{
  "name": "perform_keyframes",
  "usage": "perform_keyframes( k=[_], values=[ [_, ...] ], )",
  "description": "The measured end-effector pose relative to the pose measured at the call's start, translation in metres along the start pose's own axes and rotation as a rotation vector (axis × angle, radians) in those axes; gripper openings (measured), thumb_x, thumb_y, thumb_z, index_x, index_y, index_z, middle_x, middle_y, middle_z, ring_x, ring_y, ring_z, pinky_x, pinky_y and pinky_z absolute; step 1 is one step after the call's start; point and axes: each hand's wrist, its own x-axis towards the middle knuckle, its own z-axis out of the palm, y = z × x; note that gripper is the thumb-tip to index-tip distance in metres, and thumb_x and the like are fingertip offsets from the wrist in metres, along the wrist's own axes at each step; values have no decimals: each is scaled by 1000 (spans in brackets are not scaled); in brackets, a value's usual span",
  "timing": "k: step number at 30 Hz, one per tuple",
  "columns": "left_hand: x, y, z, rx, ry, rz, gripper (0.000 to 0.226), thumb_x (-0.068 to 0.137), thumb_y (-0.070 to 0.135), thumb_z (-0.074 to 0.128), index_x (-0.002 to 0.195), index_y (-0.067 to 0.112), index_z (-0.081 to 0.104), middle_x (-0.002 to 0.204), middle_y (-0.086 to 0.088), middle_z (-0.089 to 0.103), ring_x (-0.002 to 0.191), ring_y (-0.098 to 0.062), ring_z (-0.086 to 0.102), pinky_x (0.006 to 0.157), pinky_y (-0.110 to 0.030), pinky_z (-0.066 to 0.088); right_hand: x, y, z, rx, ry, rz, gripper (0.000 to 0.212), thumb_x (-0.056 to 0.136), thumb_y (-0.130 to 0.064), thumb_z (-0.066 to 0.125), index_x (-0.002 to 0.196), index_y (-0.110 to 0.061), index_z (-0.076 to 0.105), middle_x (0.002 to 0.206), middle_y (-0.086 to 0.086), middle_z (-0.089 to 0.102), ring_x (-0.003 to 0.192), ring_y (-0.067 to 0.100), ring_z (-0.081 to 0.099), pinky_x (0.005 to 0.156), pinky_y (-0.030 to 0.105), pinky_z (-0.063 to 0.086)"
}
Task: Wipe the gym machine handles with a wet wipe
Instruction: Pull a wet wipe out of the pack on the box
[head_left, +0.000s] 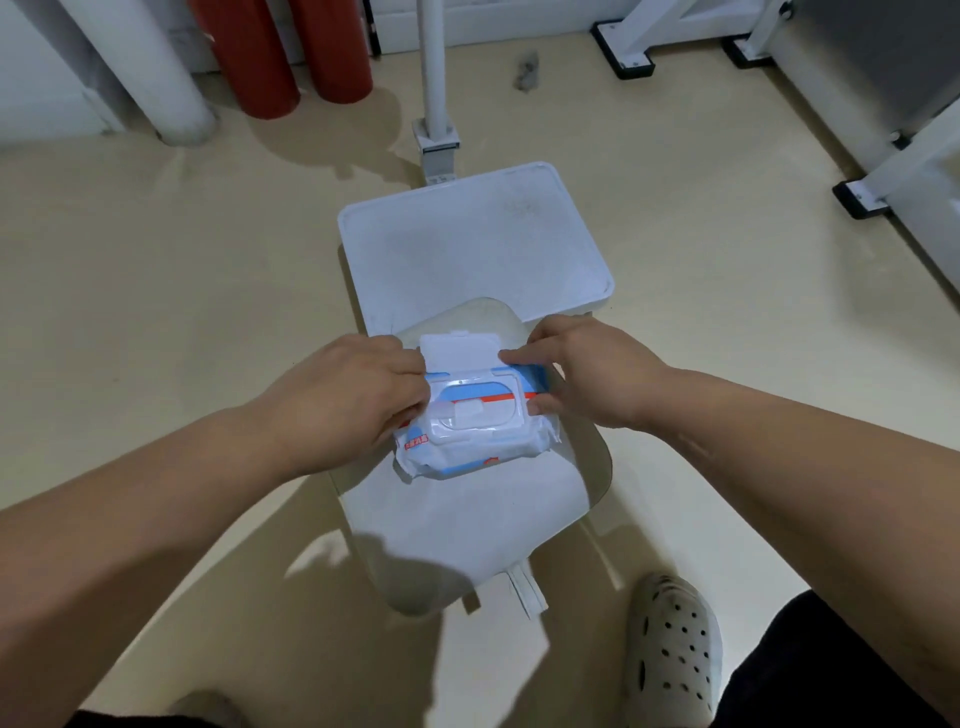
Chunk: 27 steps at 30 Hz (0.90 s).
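A white and blue wet wipe pack (470, 452) lies on a white seat-like surface (467, 525) in the middle of the view. Its white flip lid (460, 352) stands open, showing the oval opening with a sticker flap over it. My left hand (343, 395) grips the pack's left end, fingertips at the flap. My right hand (587, 374) pinches the pack's right end between thumb and fingers. No machine handle can be made out in this view.
A white square tray (519, 234) sits just beyond the pack. A white pole (436, 67) rises behind it. Two red cylinders (291, 52) stand at the back left, white machine frames with black feet (623, 52) at the right. My shoe (672, 654) rests on the beige floor.
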Motion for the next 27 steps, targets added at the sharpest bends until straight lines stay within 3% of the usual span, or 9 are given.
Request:
perform_keyframes(
  k=[5, 10, 13, 20, 24, 27],
  values=[
    [-10, 12, 9, 41, 19, -101, 8, 72, 13, 65, 66, 19, 64, 66, -1, 55, 59, -28, 53, 55, -30, 29, 3, -23, -19, -204, -4, -122, 45, 82, -40, 70, 127, -35, 69, 110, 1, 60, 99, 26, 53, 84, 39, 49],
    [-14, 15, 15, 12, 36, -152, 9, 69, 12, 78, 68, 16, 70, 69, -3, 59, 59, -30, 55, 55, -31, 38, 6, -47, -2, -152, 163, -330, 9, 80, -27, 73, 83, -27, 82, 76, -1, 66, 72, 28, 58, 60, 29, 43],
    [-15, 14, 15, 2, 37, -156, 4, 71, 19, 69, 68, 19, 72, 67, -1, 59, 60, -29, 56, 55, -31, 38, 8, -52, 17, -169, 210, -319, 14, 75, -18, 70, 67, -25, 79, 62, -2, 62, 61, 29, 56, 50, 27, 42],
    [-12, 18, 14, 11, 25, -153, 10, 74, 20, 66, 66, 21, 71, 67, 1, 56, 60, -27, 53, 58, -30, 32, 8, -56, 27, -176, 249, -234, 15, 73, -19, 65, 62, -23, 76, 57, -3, 59, 56, 27, 52, 45, 27, 39],
    [-10, 20, 13, -1, 20, -159, 13, 76, 20, 62, 65, 19, 70, 66, 1, 55, 59, -26, 52, 57, -30, 31, 5, -61, 28, -340, 215, -284, 21, 73, -16, 81, 58, -17, 65, 57, 0, 55, 53, 27, 53, 49, 26, 26],
    [-9, 20, 11, -11, 16, -164, 16, 77, 20, 60, 65, 19, 70, 66, 1, 56, 58, -25, 52, 57, -30, 32, 4, -61, 29, -371, 192, -307, 22, 70, -12, 86, 67, -14, 65, 63, 3, 54, 54, 27, 53, 51, 27, 25]
  ],
)
